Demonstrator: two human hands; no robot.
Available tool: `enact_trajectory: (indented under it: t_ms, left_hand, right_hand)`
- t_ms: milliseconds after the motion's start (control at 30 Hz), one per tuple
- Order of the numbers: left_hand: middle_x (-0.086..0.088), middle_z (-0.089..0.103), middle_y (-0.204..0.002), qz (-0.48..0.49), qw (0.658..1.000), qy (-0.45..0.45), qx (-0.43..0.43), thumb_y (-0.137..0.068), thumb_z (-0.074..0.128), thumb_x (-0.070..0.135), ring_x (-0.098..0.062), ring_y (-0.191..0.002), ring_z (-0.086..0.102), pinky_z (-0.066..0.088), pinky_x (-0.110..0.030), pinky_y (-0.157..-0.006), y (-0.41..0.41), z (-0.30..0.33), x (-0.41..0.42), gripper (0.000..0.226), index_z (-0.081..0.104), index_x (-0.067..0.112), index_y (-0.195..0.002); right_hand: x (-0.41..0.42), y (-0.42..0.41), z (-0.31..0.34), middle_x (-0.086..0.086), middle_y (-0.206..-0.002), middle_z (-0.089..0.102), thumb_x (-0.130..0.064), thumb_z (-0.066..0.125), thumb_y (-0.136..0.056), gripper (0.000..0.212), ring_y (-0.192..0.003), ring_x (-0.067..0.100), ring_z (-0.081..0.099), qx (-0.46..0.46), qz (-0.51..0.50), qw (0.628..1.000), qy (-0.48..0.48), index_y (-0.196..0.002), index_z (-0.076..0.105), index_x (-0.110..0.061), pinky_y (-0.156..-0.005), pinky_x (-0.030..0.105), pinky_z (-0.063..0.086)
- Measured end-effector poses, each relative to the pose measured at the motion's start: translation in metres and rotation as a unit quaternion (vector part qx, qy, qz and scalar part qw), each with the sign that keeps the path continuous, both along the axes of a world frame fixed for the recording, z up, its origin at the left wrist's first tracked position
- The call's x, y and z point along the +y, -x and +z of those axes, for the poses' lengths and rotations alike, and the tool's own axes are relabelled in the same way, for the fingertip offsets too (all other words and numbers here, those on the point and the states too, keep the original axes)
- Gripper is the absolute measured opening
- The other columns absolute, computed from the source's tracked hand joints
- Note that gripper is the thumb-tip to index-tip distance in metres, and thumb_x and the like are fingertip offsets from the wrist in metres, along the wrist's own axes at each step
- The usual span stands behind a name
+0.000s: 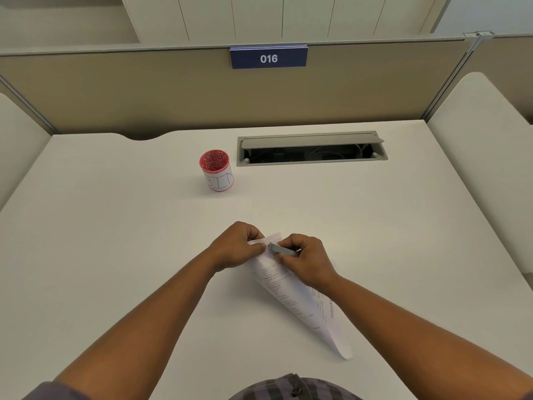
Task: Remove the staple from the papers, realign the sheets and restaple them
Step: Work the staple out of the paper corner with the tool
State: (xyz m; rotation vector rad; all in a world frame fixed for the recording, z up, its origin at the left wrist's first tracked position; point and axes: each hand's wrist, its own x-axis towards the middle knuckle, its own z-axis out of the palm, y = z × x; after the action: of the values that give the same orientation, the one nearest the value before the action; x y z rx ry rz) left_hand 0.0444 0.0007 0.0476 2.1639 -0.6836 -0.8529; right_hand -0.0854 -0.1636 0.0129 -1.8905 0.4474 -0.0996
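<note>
In the head view the staple itself cannot be made out: the corner of the papers (291, 284) where the two hands meet is covered by fingers, and the tip of the small metal tool (281, 249) disappears against the sheet there. Whether that tool is a staple remover or something else is hard to tell; only a short silvery bar shows. The left hand (238, 245) is curled and pinches the top corner of the papers, while the right hand (304, 258) is curled round the metal tool, its end laid on that same corner. The papers are white printed sheets, bent into a loose cone that widens from the hands toward the person, the print too small to read. They lie on a pale desk (115, 226), nearer the person than the red mesh cup (215, 170), which wears a white handwritten label. Right of the cup is an open cable hatch (311, 148); behind the cup stands a tan partition with a blue sign (268, 57) reading 016.
</note>
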Motion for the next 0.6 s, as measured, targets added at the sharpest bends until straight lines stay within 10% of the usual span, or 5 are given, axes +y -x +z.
enact_trajectory:
  t_ms: [200,600]
  left_hand:
    - [0.009,0.067,-0.072,0.0,1.0,-0.006,-0.009,-0.088,0.067,0.02,-0.008,-0.065,0.057,0.043,-0.024,-0.059,0.0015,-0.003,-0.0026,0.011,0.075,0.016,-0.081]
    - [0.001,0.065,-0.075,-0.014,1.0,-0.013,0.011,-0.087,0.065,0.021,-0.013,-0.067,0.052,0.04,-0.029,-0.06,-0.0006,-0.0016,0.0011,0.015,0.074,0.01,-0.083]
  right_hand:
    - [-0.0017,0.0003,0.0004,-0.007,-0.081,0.075,-0.006,0.075,-0.08,0.014,-0.067,0.001,0.059,-0.008,0.017,0.999,0.03,-0.088,0.078,-0.017,-0.064,0.016,0.046]
    - [-0.0013,0.0002,-0.0021,-0.007,-0.084,0.076,-0.013,0.08,-0.08,0.013,-0.074,0.01,0.064,0.0,0.027,1.0,-0.002,-0.09,0.078,-0.021,-0.071,0.033,0.052]
